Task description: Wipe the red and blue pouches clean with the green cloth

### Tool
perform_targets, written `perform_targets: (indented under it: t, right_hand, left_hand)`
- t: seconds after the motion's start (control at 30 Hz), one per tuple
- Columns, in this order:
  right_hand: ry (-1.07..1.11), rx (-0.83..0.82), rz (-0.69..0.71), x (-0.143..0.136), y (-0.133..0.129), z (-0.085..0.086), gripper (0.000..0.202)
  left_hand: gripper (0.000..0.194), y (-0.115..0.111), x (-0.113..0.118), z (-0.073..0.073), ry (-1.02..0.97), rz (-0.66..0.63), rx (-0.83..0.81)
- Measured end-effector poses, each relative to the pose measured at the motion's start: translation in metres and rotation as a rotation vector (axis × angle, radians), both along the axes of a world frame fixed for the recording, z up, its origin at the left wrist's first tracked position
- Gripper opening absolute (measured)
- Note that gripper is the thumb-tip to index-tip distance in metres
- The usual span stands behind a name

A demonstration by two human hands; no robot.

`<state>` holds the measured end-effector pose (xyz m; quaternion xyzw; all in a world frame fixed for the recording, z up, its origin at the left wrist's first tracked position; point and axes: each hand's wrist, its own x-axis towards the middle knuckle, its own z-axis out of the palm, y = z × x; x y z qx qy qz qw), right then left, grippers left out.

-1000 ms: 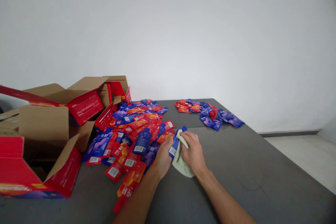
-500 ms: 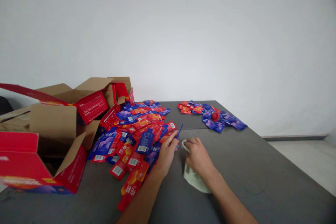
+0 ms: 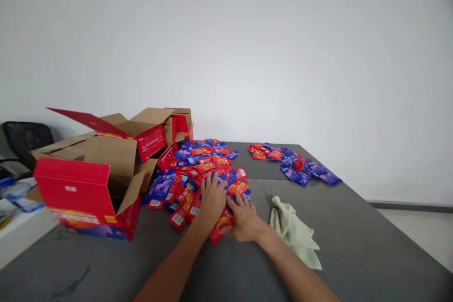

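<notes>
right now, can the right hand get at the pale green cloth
Probably yes: the cloth lies on the table just right of the right hand, with no packets between them and nothing seen on top.

Red sachets (image 3: 205, 168) splashed with orange mingle with blue sachets (image 3: 162, 189) bearing purple on the dark grey table (image 3: 354, 231); the cloth (image 3: 292, 231) at right is plain pale green. Near left, the carton (image 3: 74, 184) is red outside, brown inside.
</notes>
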<state>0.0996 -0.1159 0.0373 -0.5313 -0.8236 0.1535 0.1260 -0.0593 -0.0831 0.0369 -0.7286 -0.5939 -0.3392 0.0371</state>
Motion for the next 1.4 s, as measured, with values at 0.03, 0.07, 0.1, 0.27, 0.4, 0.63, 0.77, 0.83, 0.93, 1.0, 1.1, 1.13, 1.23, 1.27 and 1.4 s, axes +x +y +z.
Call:
perform_targets:
  t: [0.03,0.07,0.1,0.27,0.4,0.63,0.77,0.83,0.93,1.0,1.1,1.13,1.23,1.27,1.4]
  right_hand:
    - [-0.015,-0.044,0.006,-0.004,-0.001,-0.004,0.110]
    - [-0.028,-0.073,0.002,-0.006,-0.001,-0.008,0.114]
    - [-0.035,-0.093,-0.004,-0.008,0.000,-0.012,0.116]
    - [-0.010,-0.119,0.009,-0.008,0.009,-0.024,0.120]
    - [0.021,-0.072,-0.018,-0.015,0.015,-0.027,0.118]
    - [0.064,-0.051,-0.025,-0.024,0.023,-0.028,0.104]
    - [0.107,0.002,-0.020,-0.011,0.023,-0.017,0.089]
    - [0.117,0.058,-0.037,-0.001,0.024,-0.009,0.078]
    - [0.114,0.158,-0.086,0.016,0.033,0.002,0.064]
    - [0.092,0.196,-0.113,0.027,0.045,0.007,0.060]
    - [0.033,0.199,-0.169,0.046,0.071,0.011,0.055]
    - [0.015,0.198,-0.187,0.052,0.081,0.012,0.053]
    - [-0.016,0.209,-0.221,0.072,0.111,0.011,0.052]
    - [-0.019,0.212,-0.229,0.079,0.121,0.010,0.052]
    - [-0.006,0.193,-0.279,0.105,0.153,0.003,0.049]
  left_hand:
    - [0.038,-0.007,-0.008,-0.002,0.043,-0.036,-0.006]
    - [0.039,-0.014,-0.014,-0.005,0.074,-0.066,-0.011]
    - [0.041,-0.022,-0.019,-0.008,0.098,-0.095,-0.018]
    - [0.051,-0.051,-0.029,-0.027,0.169,-0.173,-0.035]
    - [0.054,-0.049,-0.028,-0.029,0.185,-0.141,-0.012]
    - [0.040,-0.031,-0.029,-0.017,0.188,-0.114,0.033]
    - [0.033,-0.024,-0.017,-0.010,0.131,-0.115,0.050]
    - [0.032,-0.020,-0.005,-0.005,0.125,-0.130,0.063]
    - [0.034,-0.008,0.016,0.003,0.147,-0.142,0.059]
    - [0.036,0.003,0.032,0.008,0.177,-0.143,0.046]
    - [0.039,0.026,0.057,0.013,0.237,-0.132,0.053]
    - [0.039,0.036,0.065,0.014,0.255,-0.125,0.052]
    - [0.039,0.066,0.088,0.015,0.289,-0.116,0.025]
    - [0.039,0.077,0.095,0.014,0.292,-0.118,0.009]
    - [0.040,0.115,0.124,0.011,0.280,-0.138,-0.092]
